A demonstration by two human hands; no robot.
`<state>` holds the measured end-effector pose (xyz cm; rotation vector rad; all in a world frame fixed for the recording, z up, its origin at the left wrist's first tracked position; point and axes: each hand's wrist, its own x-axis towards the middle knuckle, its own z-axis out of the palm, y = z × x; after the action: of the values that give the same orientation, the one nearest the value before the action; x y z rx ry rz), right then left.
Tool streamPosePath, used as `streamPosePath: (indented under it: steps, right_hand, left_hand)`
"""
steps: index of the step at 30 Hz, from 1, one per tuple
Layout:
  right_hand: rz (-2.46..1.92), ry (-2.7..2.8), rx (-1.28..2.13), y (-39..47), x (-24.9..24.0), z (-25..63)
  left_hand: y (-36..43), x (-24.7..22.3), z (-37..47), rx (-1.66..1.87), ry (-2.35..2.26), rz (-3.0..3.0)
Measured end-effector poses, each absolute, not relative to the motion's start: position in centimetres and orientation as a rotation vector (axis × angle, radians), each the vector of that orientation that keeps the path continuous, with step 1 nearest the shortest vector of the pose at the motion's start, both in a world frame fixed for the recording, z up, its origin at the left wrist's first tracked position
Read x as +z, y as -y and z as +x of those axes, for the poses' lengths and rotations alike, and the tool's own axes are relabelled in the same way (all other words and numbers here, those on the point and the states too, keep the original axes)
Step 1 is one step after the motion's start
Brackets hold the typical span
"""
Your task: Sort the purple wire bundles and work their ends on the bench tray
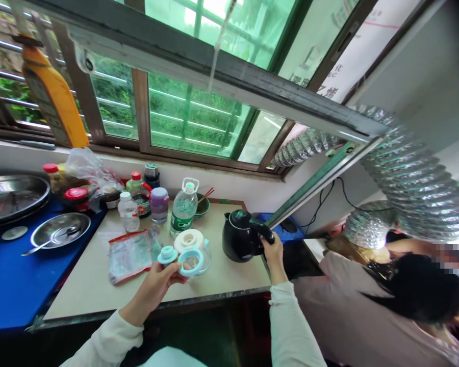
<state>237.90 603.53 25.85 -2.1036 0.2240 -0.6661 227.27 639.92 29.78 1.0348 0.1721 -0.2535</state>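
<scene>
My right hand [274,257] is closed round the handle of a black kettle [239,239], whose lid is on. Whether the kettle's base touches the tabletop, I cannot tell. My left hand [162,285] grips a clear container with a light-blue ring rim [191,262], its open mouth facing me. Close to those fingers is a light-blue cap [167,254]. A white round lid-like piece [188,240] sits just behind the container. Left of it lies a clear plastic bag with red edges [132,255]. A large water bottle with a green label [184,209] stands behind.
On the pale tabletop [229,280] stand a purple jar [159,204], a small white-capped bottle [129,211] and a bowl with chopsticks [202,205]. A metal plate with a spoon [60,229] is on the blue surface. A metal frame post [302,191] rises beside the kettle. Another person [348,300] is at right.
</scene>
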Motion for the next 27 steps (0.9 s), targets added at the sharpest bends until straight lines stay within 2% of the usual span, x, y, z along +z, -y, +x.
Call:
streamPosePath:
  steps: [6, 16, 19, 23, 25, 27]
  right_hand:
    - [-1.970, -0.398, -0.713, -605.6, 21.4, 239.3]
    - [-1.933, -0.407, -0.596, -605.7, 17.3, 239.6]
    - [-1.981, -0.357, -0.611, -605.1, 18.1, 239.1]
    - [-2.051, -0.395, -0.823, -607.0, 21.7, 236.3]
    - [-2.004, -0.287, -0.653, -609.6, 23.8, 233.9]
    - [-1.897, -0.043, -0.276, -612.9, 25.6, 231.4]
  left_hand:
    - [-639.7, 29.3, 227.3, -0.245, -0.146, 1.103]
    - [-639.0, 29.4, 226.9, -0.231, -0.096, 1.204]
    - [-638.6, 29.4, 226.8, -0.231, -0.082, 1.222]
    - [-638.0, 29.4, 226.5, -0.210, -0.070, 1.241]
    - [-637.7, 29.3, 226.2, -0.193, -0.070, 1.236]
    - [-637.4, 28.9, 225.9, -0.197, -0.076, 1.230]
